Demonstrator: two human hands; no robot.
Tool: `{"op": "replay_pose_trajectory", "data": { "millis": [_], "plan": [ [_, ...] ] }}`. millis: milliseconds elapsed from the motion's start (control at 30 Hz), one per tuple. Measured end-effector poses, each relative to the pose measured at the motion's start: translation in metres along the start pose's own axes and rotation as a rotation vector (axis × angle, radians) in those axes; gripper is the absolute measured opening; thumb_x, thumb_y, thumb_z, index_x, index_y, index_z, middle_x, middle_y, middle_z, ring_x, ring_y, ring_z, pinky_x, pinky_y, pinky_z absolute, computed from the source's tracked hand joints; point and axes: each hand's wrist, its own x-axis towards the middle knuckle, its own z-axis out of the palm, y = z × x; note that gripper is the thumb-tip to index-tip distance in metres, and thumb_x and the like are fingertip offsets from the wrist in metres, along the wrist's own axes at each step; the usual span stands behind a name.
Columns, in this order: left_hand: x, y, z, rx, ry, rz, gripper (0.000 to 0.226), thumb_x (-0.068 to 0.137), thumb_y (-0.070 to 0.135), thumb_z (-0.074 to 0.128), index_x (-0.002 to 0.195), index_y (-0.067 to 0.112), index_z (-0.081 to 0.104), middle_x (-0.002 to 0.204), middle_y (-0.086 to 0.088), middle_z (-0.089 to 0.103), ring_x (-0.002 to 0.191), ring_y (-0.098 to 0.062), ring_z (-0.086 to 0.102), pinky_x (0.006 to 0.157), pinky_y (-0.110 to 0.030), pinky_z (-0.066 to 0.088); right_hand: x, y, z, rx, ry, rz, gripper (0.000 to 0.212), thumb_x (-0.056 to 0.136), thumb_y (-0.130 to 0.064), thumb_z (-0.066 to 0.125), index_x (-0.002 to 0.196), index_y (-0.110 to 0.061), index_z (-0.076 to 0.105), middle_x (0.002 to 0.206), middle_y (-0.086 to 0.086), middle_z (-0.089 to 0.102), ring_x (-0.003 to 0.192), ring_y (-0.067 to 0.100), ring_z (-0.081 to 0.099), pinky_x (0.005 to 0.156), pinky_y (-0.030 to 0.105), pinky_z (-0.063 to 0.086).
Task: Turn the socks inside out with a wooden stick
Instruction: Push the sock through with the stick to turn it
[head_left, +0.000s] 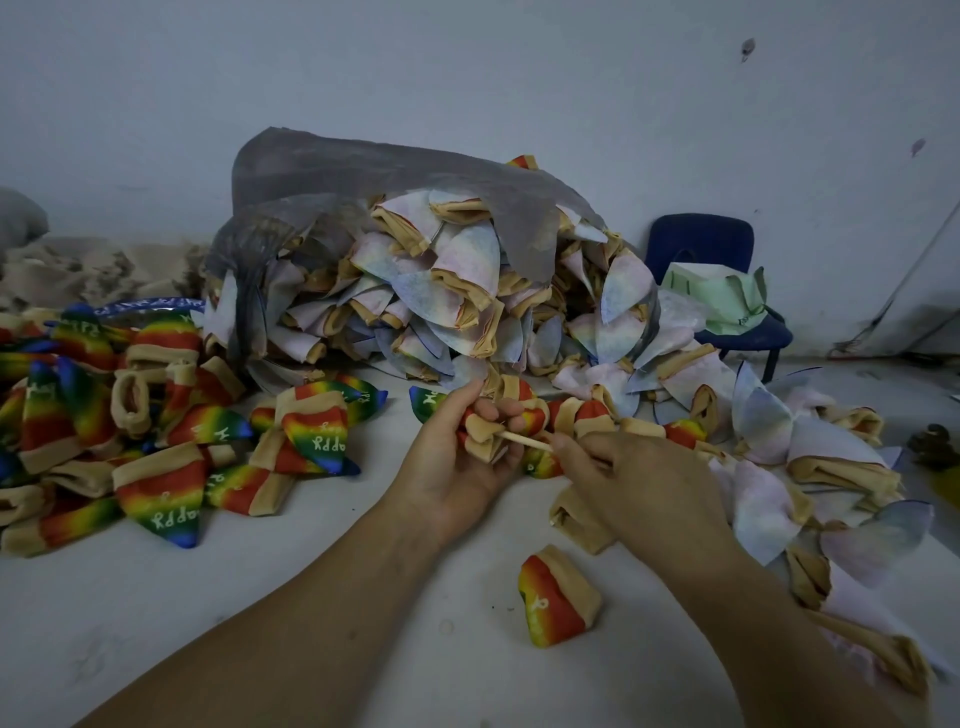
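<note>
My left hand grips a bunched sock with a tan cuff and rainbow fabric, held above the white surface. A thin wooden stick pokes into the sock's opening. My right hand pinches the stick's other end between thumb and fingers, just right of the sock. Part of the sock is hidden inside my left fingers.
Rainbow socks lie piled at the left. A grey plastic bag spills pale inside-out socks at centre and right. One rainbow sock lies near my right forearm. A blue chair stands by the wall.
</note>
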Motion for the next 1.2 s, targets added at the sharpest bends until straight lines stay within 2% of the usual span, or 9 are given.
{"op": "replay_pose_trajectory", "data": {
  "millis": [100,200,500,667,867,967,1067,1133,1200],
  "plan": [
    [-0.001,0.0,0.001,0.041,0.023,0.015,0.036,0.078,0.031,0.066,0.049,0.013,0.055,0.076,-0.005,0.07,0.065,-0.015,0.067,0.07,-0.032,0.053,0.0,0.001,0.003,-0.014,-0.032,-0.103,0.039,0.088,-0.061,0.039,0.068,-0.033,0.057,0.057,-0.009,0.053,0.055,0.003,0.049,0.047,0.021,0.031],
    [-0.002,0.001,0.004,0.082,0.063,0.057,0.044,0.083,0.032,0.061,0.044,0.014,0.05,0.076,-0.009,0.073,0.062,-0.015,0.069,0.059,-0.027,0.057,-0.003,-0.002,0.009,-0.016,-0.064,-0.145,0.03,0.092,-0.058,0.035,0.081,-0.038,0.054,0.059,-0.015,0.048,0.057,0.001,0.048,0.05,0.019,0.035],
    [-0.002,-0.009,0.017,0.267,0.182,0.206,0.066,0.103,0.032,0.041,0.039,0.021,0.049,0.086,-0.019,0.075,0.064,-0.019,0.071,0.058,-0.026,0.056,-0.017,-0.026,0.031,0.019,-0.048,0.024,0.043,0.096,-0.056,0.025,0.097,-0.032,0.061,0.082,-0.008,0.063,0.073,0.01,0.057,0.058,0.027,0.04],
    [0.001,-0.011,0.009,0.311,0.213,0.225,0.057,0.105,0.034,0.039,0.057,0.012,0.058,0.084,-0.018,0.075,0.066,-0.018,0.072,0.056,-0.025,0.056,-0.014,-0.02,0.031,0.0,-0.026,0.004,0.041,0.095,-0.057,0.026,0.091,-0.031,0.058,0.069,-0.009,0.052,0.064,0.009,0.05,0.049,0.022,0.03],
    [0.003,-0.008,0.008,0.307,0.22,0.238,0.043,0.082,0.048,0.062,0.1,0.009,0.068,0.095,-0.008,0.074,0.084,-0.016,0.07,0.078,-0.03,0.054,-0.005,-0.009,0.029,0.137,0.027,0.038,0.035,0.094,-0.056,0.035,0.072,-0.036,0.053,0.062,-0.01,0.058,0.061,0.006,0.053,0.063,0.03,0.045],
    [0.003,-0.009,0.005,0.238,0.193,0.235,0.054,0.081,0.043,0.064,0.121,0.008,0.063,0.108,-0.012,0.073,0.102,-0.026,0.069,0.088,-0.036,0.057,-0.004,-0.004,0.027,0.145,0.041,0.062,0.036,0.093,-0.056,0.038,0.06,-0.043,0.039,0.052,-0.014,0.047,0.054,0.002,0.044,0.066,0.029,0.037],
    [0.004,-0.008,0.002,0.202,0.161,0.193,0.051,0.085,0.04,0.063,0.122,0.004,0.062,0.112,-0.015,0.073,0.104,-0.027,0.07,0.081,-0.034,0.06,-0.002,-0.001,0.026,0.151,0.045,0.089,0.035,0.093,-0.055,0.041,0.061,-0.042,0.039,0.053,-0.014,0.047,0.053,0.001,0.045,0.052,0.022,0.027],
    [0.004,-0.007,0.0,0.191,0.154,0.197,0.04,0.089,0.035,0.063,0.113,0.003,0.065,0.103,-0.013,0.076,0.092,-0.021,0.074,0.068,-0.028,0.06,-0.001,0.002,0.027,0.167,0.046,0.115,0.035,0.092,-0.055,0.043,0.061,-0.039,0.043,0.055,-0.013,0.051,0.055,0.0,0.048,0.048,0.021,0.027],
    [0.005,-0.007,-0.003,0.269,0.186,0.232,0.036,0.086,0.038,0.067,0.102,0.006,0.069,0.092,-0.009,0.077,0.083,-0.017,0.074,0.065,-0.025,0.057,-0.001,0.004,0.028,0.197,0.035,0.129,0.034,0.092,-0.055,0.044,0.062,-0.038,0.046,0.057,-0.012,0.054,0.058,0.001,0.051,0.049,0.022,0.031]
  ]
}}
